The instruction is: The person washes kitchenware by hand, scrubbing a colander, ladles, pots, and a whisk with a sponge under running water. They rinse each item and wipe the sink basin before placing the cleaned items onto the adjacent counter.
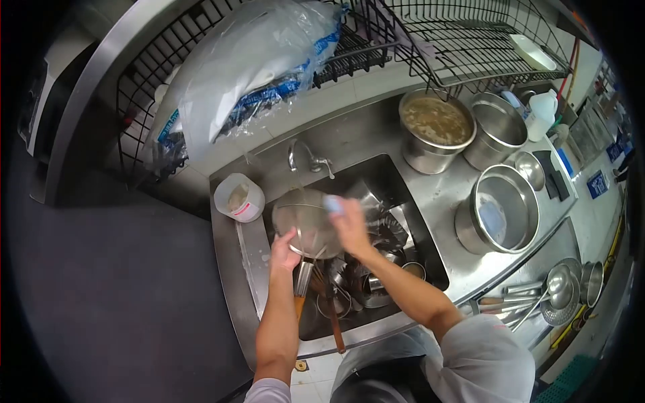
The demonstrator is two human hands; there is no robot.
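A round mesh strainer is tilted over the left part of the sink. My left hand is closed on its rim, thumb on top. My right hand, smeared by motion, grips a pale blue-white sponge at the strainer's right side. Below the strainer, several metal pots, cups and utensils crowd the sink. A wooden handle juts over the sink's front edge. Beside it lies an orange handle with a metal ferrule.
A faucet stands behind the sink, a white plastic tub at its left. On the right counter are a pot of brown liquid, an empty pot and a wide pot. Ladles lie lower right. Wire racks hang above.
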